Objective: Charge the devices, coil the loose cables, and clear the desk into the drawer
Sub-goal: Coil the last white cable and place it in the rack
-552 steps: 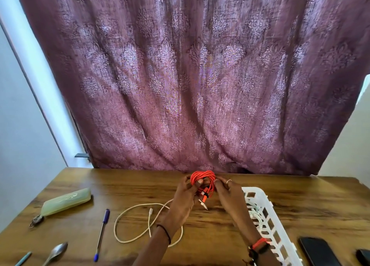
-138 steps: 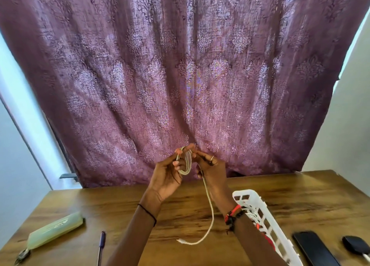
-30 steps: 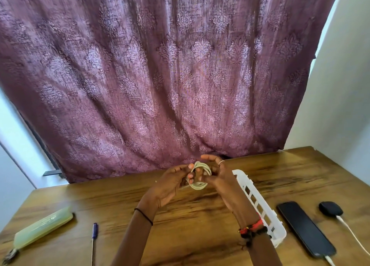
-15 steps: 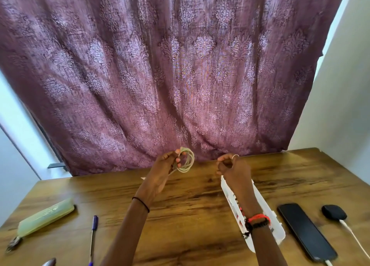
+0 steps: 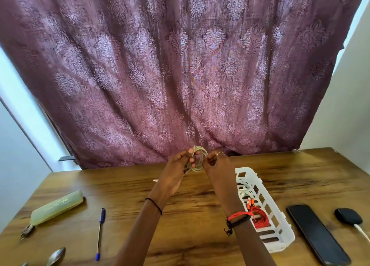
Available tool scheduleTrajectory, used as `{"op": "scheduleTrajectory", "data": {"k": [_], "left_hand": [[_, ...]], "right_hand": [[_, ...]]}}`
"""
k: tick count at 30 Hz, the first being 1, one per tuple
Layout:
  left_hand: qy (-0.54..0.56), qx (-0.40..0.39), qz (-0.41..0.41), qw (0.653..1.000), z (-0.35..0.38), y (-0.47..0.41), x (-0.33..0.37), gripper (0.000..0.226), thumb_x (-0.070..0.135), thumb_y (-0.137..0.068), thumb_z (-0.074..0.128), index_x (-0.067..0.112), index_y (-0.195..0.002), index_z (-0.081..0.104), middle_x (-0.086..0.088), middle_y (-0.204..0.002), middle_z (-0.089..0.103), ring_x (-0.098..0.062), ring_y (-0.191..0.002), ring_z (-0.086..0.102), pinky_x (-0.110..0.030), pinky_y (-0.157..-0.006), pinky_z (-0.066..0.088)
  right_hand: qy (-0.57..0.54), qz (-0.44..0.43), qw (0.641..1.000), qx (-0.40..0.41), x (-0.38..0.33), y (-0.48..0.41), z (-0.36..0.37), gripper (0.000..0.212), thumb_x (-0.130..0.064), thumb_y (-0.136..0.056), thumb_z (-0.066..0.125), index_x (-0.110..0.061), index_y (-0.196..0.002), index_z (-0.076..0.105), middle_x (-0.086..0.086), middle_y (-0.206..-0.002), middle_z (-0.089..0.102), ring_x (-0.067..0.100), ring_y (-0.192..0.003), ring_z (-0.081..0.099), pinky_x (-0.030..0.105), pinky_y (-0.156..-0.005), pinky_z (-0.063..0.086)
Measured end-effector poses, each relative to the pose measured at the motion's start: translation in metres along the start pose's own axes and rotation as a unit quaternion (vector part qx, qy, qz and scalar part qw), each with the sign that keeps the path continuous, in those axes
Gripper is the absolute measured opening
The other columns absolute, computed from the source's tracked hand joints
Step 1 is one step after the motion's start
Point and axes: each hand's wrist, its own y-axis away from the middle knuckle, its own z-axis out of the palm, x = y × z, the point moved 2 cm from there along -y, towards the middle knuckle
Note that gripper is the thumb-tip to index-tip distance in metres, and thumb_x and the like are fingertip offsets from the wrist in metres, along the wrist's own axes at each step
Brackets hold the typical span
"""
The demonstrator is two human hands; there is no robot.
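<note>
Brought the right hand point(image 5: 218, 169) back onto the white cable coil point(image 5: 198, 159), gripped above the desk point(image 5: 190, 215) by the left hand point(image 5: 176, 171); pinched its edge, apparently to tuck the tail, though blurred; left only placing it in the basket point(image 5: 280, 231) beside the red cable point(image 5: 259, 215)

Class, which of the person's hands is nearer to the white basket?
Right. The right hand is just left of the white basket, by its far end; the left hand is farther left, beyond the cable coil both grip.
</note>
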Motion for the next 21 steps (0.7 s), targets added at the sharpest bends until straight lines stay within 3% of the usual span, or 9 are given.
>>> {"op": "scheduleTrajectory", "data": {"k": [3,6,11,13,16,21], "left_hand": [[-0.012,-0.011,-0.004,1.0,0.005,0.002,-0.005,0.028,0.022,-0.096,0.047,0.015,-0.083,0.071,0.009,-0.062,0.06,-0.004,-0.064,0.055,-0.017,-0.069,0.048],[-0.035,-0.02,-0.01,0.999,0.013,0.004,-0.012,0.026,0.026,-0.094,0.051,0.009,-0.095,0.07,0.003,-0.07,0.059,-0.011,-0.076,0.057,-0.023,-0.08,0.048],[-0.098,-0.029,0.027,0.994,0.016,0.003,-0.008,0.024,0.022,-0.096,0.048,0.013,-0.087,0.068,0.002,-0.064,0.05,-0.009,-0.062,0.048,-0.024,-0.074,0.045],[-0.129,-0.054,0.04,0.989,0.016,0.003,-0.005,0.024,0.021,-0.096,0.047,0.009,-0.09,0.067,0.003,-0.062,0.049,-0.007,-0.059,0.048,-0.022,-0.071,0.044],[-0.167,-0.08,0.043,0.982,0.019,0.001,-0.004,0.024,0.016,-0.097,0.045,0.002,-0.099,0.065,0.005,-0.06,0.049,-0.001,-0.055,0.048,-0.013,-0.061,0.044],[-0.211,-0.083,0.05,0.973,0.016,-0.003,-0.001,0.019,0.012,-0.097,0.045,0.006,-0.095,0.063,0.003,-0.061,0.047,0.004,-0.05,0.046,-0.011,-0.058,0.042]], "right_hand": [[0.02,0.016,1.0,0.016,0.004,0.002,0.004,0.03,-0.041,-0.085,0.061,-0.011,-0.09,0.057,0.01,-0.092,0.061,0.028,-0.084,0.06,0.039,-0.072,0.049],[0.003,0.023,0.999,0.033,0.009,0.002,0.005,0.019,-0.025,-0.085,0.06,-0.009,-0.092,0.054,0.013,-0.088,0.063,0.031,-0.082,0.06,0.04,-0.068,0.049],[-0.05,0.043,0.997,-0.03,0.017,-0.005,-0.005,0.018,-0.019,-0.081,0.065,-0.007,-0.092,0.058,0.01,-0.085,0.066,0.026,-0.08,0.062,0.032,-0.067,0.046],[-0.078,0.041,0.995,-0.053,0.019,-0.006,-0.01,0.018,-0.017,-0.08,0.066,-0.007,-0.093,0.059,0.01,-0.086,0.066,0.025,-0.08,0.062,0.036,-0.07,0.05],[-0.097,0.032,0.993,-0.056,0.021,-0.006,-0.015,0.016,-0.015,-0.08,0.067,-0.007,-0.093,0.061,0.009,-0.085,0.067,0.022,-0.08,0.06,0.03,-0.067,0.044],[-0.19,0.043,0.973,-0.119,0.023,-0.006,-0.023,0.009,-0.014,-0.08,0.071,-0.02,-0.083,0.064,-0.007,-0.072,0.065,0.005,-0.068,0.059,0.027,-0.067,0.048]]}}
